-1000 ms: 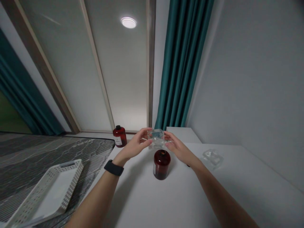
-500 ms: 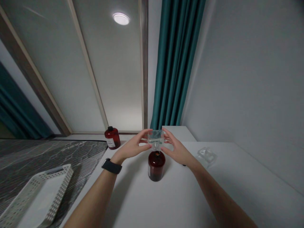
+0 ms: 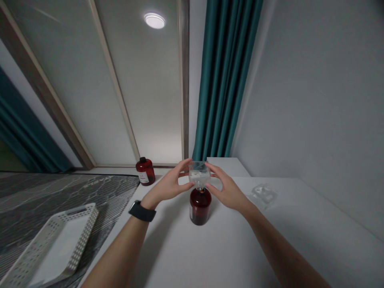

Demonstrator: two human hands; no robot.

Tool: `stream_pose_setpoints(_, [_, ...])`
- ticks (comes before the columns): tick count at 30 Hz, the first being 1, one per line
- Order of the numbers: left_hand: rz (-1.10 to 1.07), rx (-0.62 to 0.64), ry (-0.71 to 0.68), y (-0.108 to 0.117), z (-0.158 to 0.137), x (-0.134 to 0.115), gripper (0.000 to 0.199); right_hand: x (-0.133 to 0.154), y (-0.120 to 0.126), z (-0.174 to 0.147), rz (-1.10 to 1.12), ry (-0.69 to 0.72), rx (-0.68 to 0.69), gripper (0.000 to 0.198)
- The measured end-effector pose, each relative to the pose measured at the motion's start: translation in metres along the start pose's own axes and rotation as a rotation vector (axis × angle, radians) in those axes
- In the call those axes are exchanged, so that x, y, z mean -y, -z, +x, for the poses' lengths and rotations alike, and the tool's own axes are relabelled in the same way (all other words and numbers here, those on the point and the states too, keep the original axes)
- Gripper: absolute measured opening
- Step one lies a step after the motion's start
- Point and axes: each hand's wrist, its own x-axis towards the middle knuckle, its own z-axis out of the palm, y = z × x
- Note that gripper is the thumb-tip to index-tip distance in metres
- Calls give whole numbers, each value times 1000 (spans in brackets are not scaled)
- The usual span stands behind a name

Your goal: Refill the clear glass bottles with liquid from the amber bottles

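Observation:
Between both hands I hold a small clear square bottle [image 3: 199, 173] upside down, its narrow end pointing down. It sits right at the mouth of a dark red-brown bottle [image 3: 199, 210], which stands upright on the white table. Whether the two necks touch or fit into each other is too small to tell. My left hand [image 3: 173, 185], with a dark watch on its wrist, grips the clear bottle's left side with fingers and thumb. On its right side my right hand [image 3: 226, 188] grips it the same way. Some pale liquid seems to show inside the clear bottle.
A second red-brown bottle [image 3: 145, 173] with black cap and white label stands at the table's far left edge. Crumpled clear plastic [image 3: 264, 194] lies to the right on the white table [image 3: 192, 256]. A white perforated basket [image 3: 57, 236] is at lower left, beyond the table edge.
The clear bottle has come down slightly toward the red-brown bottle's mouth, closing the gap. Both hands keep their grip. The whole view has shifted a little.

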Motion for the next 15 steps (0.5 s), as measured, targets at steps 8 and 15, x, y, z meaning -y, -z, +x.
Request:
stream_pose_setpoints(8, [31,-2,-41,-3,1,-5,72,5,2,-2,11,-6,-22,61])
stream_pose_setpoints(15, [117,-11,-65,-3,0,-8,71,6,4,-3,-37,15,-27,62])
